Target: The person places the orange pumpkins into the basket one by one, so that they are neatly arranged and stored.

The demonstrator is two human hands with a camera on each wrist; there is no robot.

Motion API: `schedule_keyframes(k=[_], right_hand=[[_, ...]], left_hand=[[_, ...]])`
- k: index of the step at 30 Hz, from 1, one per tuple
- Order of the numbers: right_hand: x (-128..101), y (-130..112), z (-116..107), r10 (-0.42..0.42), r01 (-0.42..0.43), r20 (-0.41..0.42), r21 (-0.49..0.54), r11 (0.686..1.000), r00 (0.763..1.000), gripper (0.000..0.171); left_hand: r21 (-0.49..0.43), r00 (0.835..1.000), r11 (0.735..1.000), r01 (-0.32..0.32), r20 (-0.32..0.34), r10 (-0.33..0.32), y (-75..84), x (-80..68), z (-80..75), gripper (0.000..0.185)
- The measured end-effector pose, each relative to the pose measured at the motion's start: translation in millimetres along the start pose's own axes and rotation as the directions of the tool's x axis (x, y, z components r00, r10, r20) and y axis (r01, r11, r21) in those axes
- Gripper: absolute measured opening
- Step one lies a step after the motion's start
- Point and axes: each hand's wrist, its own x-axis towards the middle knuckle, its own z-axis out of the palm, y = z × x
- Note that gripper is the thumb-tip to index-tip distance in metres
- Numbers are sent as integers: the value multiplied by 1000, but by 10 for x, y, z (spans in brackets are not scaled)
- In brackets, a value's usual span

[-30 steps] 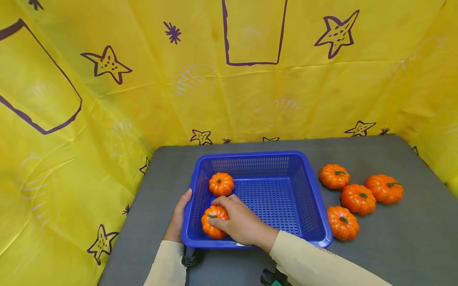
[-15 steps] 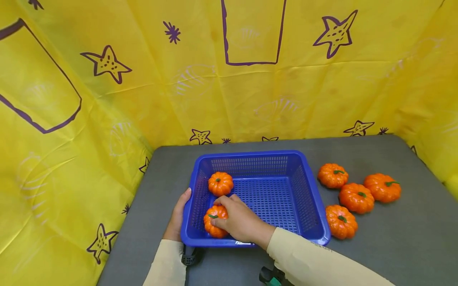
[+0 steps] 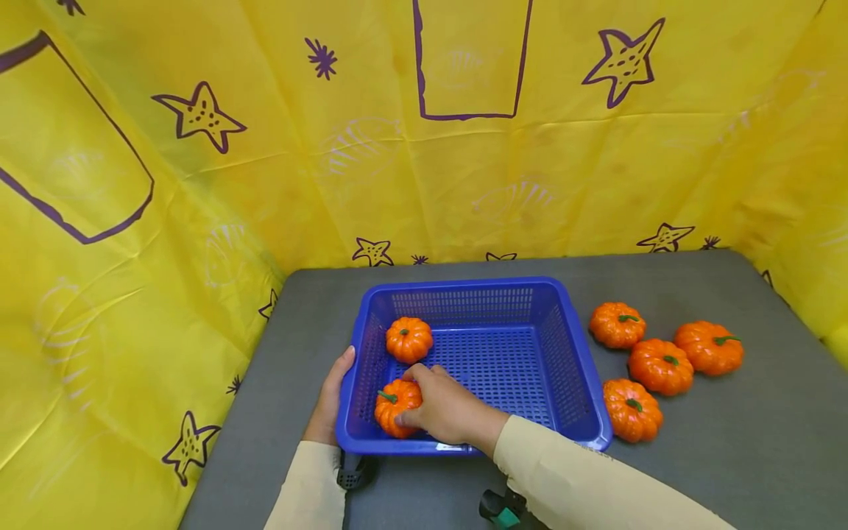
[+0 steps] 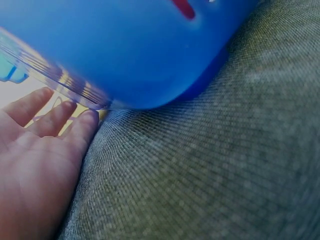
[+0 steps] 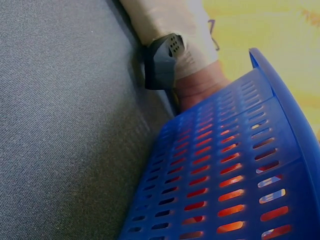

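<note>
Pumpkin point(image 3: 396, 407) sat in the near-left corner of the blue basket point(image 3: 576, 368), with the right hand point(image 3: 442, 409) curled round it from the right side, fingers and thumb wrapped on the orange body and the green stem left showing. Left hand point(image 3: 329, 401) lay flat along the outside of the basket's left wall, fingers straight and touching the rim in the head view; the left wrist view showed the same straight fingers point(image 4: 55, 116) just under the blue edge, holding nothing. A second pumpkin point(image 3: 408, 339) rested further back along the same wall, near the gripped one but apart from it. Basket stood towards the near-left part of the grey desk point(image 3: 729, 456); four loose pumpkins point(image 3: 659, 366) lay in a cluster on the desk off the basket's right side, well clear of both hands. Right wrist view gave only the slotted basket wall with orange showing through the slots, plus the opposite sleeve, so contact with the basket floor could not be confirmed. Judgement: the step looked like seating the pumpkin; best done by lowering it until it bears on the mesh floor, stem up, clear of the second pumpkin, with the left hand bracing the wall so the light basket does not slide, then easing the fingers off straight upward.
</note>
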Motion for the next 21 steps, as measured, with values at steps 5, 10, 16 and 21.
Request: schedule_keyframes(k=[5, 10, 16, 21], right_hand=[[6, 1, 9, 10, -10, 0, 5, 1000, 1000, 58], [8, -5, 14, 7, -7, -14, 22, 1000, 1000, 64], [0, -9, 4, 1, 0, -15, 53, 999, 1000, 65], [-13, -19, -15, -7, 10, -39, 80, 997, 999, 66]], left_hand=[[13, 1000, 1000, 0, -7, 0, -1, -2, 1, 80], [11, 1000, 1000, -6, -7, 6, 5, -2, 9, 79], [7, 1000, 1000, -5, -16, 6, 10, -1, 18, 78], [-2, 1000, 1000, -6, -10, 6, 9, 6, 20, 78]])
